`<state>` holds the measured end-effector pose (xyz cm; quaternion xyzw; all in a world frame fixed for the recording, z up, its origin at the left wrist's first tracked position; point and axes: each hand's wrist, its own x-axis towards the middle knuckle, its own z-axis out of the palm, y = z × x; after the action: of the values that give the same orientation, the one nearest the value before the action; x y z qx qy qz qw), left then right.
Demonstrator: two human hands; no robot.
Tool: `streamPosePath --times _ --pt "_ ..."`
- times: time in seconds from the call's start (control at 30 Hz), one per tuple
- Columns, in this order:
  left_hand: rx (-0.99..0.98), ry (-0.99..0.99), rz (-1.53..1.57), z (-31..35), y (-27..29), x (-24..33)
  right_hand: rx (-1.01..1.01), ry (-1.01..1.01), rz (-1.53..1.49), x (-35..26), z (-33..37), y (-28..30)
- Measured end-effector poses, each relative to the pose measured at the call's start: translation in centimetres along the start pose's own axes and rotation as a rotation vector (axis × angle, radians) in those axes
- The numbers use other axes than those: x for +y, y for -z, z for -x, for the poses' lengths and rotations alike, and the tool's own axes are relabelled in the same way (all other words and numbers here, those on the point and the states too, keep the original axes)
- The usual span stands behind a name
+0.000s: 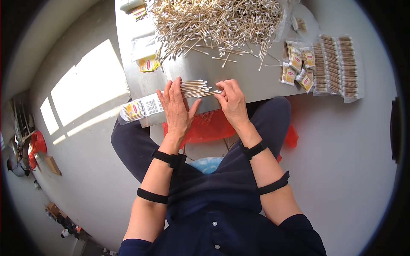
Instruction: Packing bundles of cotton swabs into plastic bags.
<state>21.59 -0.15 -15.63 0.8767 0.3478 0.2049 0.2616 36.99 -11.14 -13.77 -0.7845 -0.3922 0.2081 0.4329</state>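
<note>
A loose row of cotton swabs [195, 88] with wooden sticks and white tips lies at the near edge of the table. My left hand [176, 112] rests flat over their left ends, its fingers stretched out and the thumb apart. My right hand [232, 102] pinches the white tip of a cotton swab at the right end of the row. A clear plastic sleeve [153, 106] with dark print reaches out from under my left hand. At its far left end it holds swabs and a yellow card [134, 109]. The fingers of my left hand hide where sleeve and loose swabs meet.
A large heap of loose cotton swabs [218, 25] covers the back of the grey table [243, 72]. Yellow cards [148, 64] lie at left. Small filled packs [294, 59] and long rows of packed swabs [332, 64] lie at right. Red plastic [196, 130] hangs below the table edge.
</note>
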Motion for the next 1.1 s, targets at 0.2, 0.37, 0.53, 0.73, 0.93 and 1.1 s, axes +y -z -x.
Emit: streamPosePath --times 0.2,0.37,0.53,0.73,0.93,1.1 --pt "0.056 0.012 -0.052 0.3 -0.9 -0.1 0.059 -0.091 -0.125 -2.1 0.6 -3.8" --pt "0.057 -0.064 0.063 0.3 1.3 -1.1 0.197 -0.007 0.021 -1.9 1.0 -2.7" --pt "-0.046 -0.113 0.048 -0.8 1.3 -2.6 0.22 0.107 -0.233 -1.3 -0.5 -4.5" --pt "0.083 -0.013 0.264 -1.6 -0.2 -0.8 0.311 0.075 -0.362 -0.7 -1.1 -6.3" --pt "0.208 0.138 0.416 -2.1 -2.1 1.2 0.281 0.105 -0.232 -1.4 -1.2 -8.1" --pt "0.246 0.173 0.487 -2.8 -1.8 0.9 0.342 0.056 -0.358 -1.6 -1.6 -7.5"
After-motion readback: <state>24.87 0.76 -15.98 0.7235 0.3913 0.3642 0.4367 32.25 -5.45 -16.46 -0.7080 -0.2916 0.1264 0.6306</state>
